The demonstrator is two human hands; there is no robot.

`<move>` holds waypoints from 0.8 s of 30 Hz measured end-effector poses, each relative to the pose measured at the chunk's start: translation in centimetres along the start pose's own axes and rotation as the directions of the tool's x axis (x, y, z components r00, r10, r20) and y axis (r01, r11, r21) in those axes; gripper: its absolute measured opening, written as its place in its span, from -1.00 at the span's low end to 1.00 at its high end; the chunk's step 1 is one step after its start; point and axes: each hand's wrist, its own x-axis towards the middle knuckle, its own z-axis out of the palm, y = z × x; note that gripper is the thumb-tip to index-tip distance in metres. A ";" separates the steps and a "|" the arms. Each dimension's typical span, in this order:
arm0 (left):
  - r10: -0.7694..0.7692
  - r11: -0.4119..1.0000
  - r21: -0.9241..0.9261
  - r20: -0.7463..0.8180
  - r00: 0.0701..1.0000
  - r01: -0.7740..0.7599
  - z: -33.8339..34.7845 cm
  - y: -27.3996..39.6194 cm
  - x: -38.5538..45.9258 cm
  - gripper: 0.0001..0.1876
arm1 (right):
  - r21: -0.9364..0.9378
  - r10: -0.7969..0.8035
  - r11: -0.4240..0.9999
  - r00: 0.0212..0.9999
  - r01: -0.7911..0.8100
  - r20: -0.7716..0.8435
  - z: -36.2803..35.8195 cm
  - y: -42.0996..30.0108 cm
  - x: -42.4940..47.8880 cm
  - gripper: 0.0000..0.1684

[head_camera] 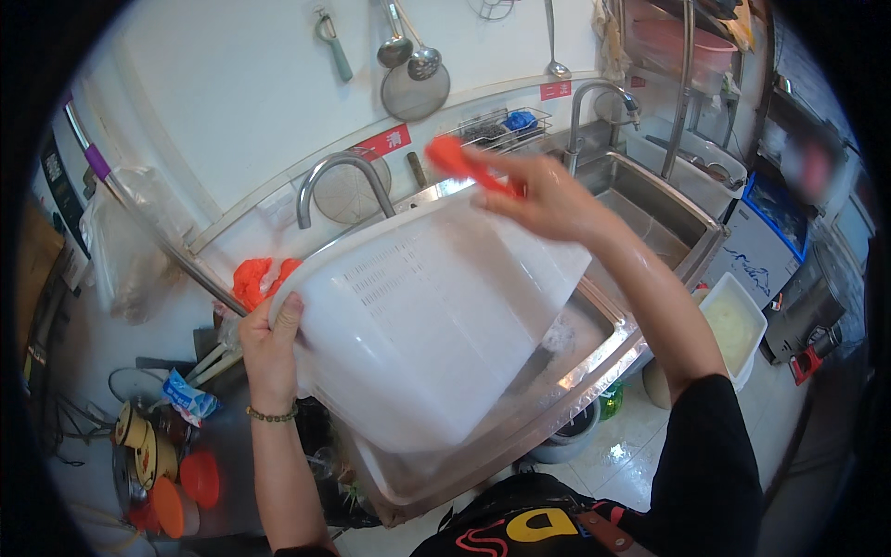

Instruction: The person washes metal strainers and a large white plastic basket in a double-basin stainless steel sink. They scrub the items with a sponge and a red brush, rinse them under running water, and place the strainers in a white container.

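Note:
My left hand (273,348) grips the rim of a large translucent white plastic tub (431,327), thumb on the outside. The tub is tilted on its side over a stainless steel sink basin (480,459), which holds cloudy water with some suds. In my right hand (546,198) is a red scrubbing tool (451,159), blurred by motion, so its exact kind is hard to tell. That hand is over the tub's far right rim. Printed scale marks run along the tub's side. Its inside is turned away from me.
A curved faucet (341,170) rises behind the tub. To the right are a second sink basin (644,209) and another faucet (592,94). A wire rack (505,132) holds scouring pads. Ladles (395,50) hang on the wall. Orange containers (174,508) stand lower left.

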 end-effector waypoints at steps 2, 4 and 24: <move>-0.006 1.000 -0.011 -0.004 1.000 0.006 -0.2 -0.3 1.3 -0.71 | 0.085 -0.019 0.996 0.979 0.002 0.203 1.8 -2.4 -4.3 -0.41; -0.024 1.000 -0.007 0.003 1.000 0.024 -0.7 -0.8 2.8 -0.69 | -0.013 -0.102 0.994 0.971 0.108 0.214 3.5 -3.0 -7.4 -0.42; -0.065 0.995 0.075 0.085 0.994 0.058 -1.7 -4.4 8.4 -0.58 | -0.059 0.621 0.783 0.776 -0.619 0.113 5.6 11.3 -7.7 -0.50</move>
